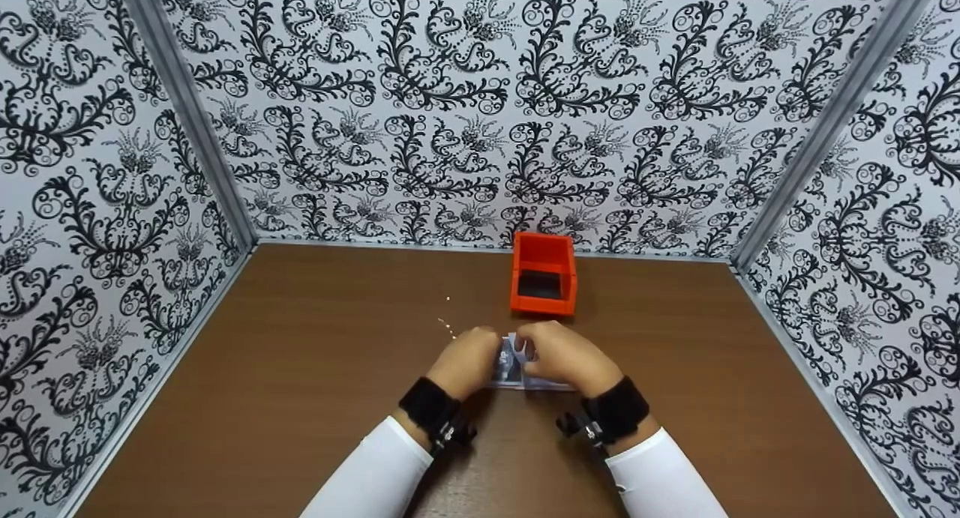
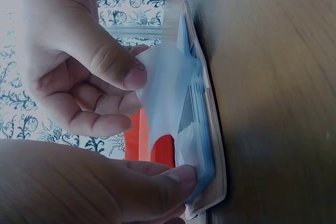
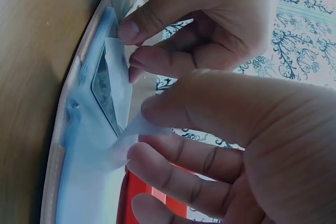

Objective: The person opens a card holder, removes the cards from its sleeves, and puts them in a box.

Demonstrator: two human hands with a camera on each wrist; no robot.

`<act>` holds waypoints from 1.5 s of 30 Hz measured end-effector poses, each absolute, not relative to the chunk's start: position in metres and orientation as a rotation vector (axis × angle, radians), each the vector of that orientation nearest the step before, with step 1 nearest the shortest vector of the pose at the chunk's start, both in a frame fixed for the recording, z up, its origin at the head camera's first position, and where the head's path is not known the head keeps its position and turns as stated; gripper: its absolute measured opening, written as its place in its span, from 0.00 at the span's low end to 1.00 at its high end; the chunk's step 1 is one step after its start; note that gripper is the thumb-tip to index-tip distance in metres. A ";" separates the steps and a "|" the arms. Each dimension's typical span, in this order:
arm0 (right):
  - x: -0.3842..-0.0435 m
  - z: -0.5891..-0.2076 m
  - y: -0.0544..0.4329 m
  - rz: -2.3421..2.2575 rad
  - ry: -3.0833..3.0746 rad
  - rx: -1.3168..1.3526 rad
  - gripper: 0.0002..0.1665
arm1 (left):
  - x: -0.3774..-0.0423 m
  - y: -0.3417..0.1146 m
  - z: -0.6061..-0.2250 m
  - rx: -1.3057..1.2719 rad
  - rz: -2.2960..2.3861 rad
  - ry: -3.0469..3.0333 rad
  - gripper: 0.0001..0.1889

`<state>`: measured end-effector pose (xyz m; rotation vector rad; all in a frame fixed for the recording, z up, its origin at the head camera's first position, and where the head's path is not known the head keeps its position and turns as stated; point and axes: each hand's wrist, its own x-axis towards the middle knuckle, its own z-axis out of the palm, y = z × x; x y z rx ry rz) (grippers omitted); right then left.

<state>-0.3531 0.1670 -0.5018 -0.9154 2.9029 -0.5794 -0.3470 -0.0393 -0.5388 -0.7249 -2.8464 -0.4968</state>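
A small album (image 1: 507,368) with a pinkish-brown cover (image 2: 212,135) lies spread on the table, filled with clear plastic sleeves. My left hand (image 1: 469,359) pinches the sleeves at the album's left side between thumb and fingers. My right hand (image 1: 564,353) pinches a raised, bent translucent sleeve (image 2: 170,77) between thumb and forefinger, its other fingers loosely curled. Between the hands, a dark picture or card (image 3: 103,86) with a pale strip (image 3: 118,64) beside it shows in the right wrist view. What is printed on it is too blurred to tell.
Behind the album stands an orange bin (image 1: 544,306) with a dark thing (image 1: 538,284) inside. Small pale beads or bits (image 1: 448,325) lie in a line on the brown table (image 1: 337,330), left of the bin. Patterned walls (image 1: 450,128) enclose the back and sides.
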 end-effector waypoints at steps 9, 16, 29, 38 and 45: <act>-0.355 -0.498 0.175 -0.646 2.903 -0.953 0.16 | -0.347 -0.039 -0.538 -0.698 -0.511 -2.883 0.08; -0.355 -0.495 0.180 -0.712 2.943 -0.798 0.15 | -0.345 -0.039 -0.535 -0.694 -0.527 -2.883 0.10; -0.361 -0.498 0.189 -0.636 2.960 -0.410 0.11 | -0.343 -0.041 -0.535 -0.753 -0.470 -2.841 0.06; -0.362 -0.504 0.193 -0.623 2.855 -0.257 0.12 | -0.341 -0.040 -0.534 -0.746 -0.494 -2.861 0.07; -0.364 -0.509 0.195 -0.656 2.825 -0.239 0.11 | -0.340 -0.040 -0.534 -0.739 -0.493 -2.866 0.08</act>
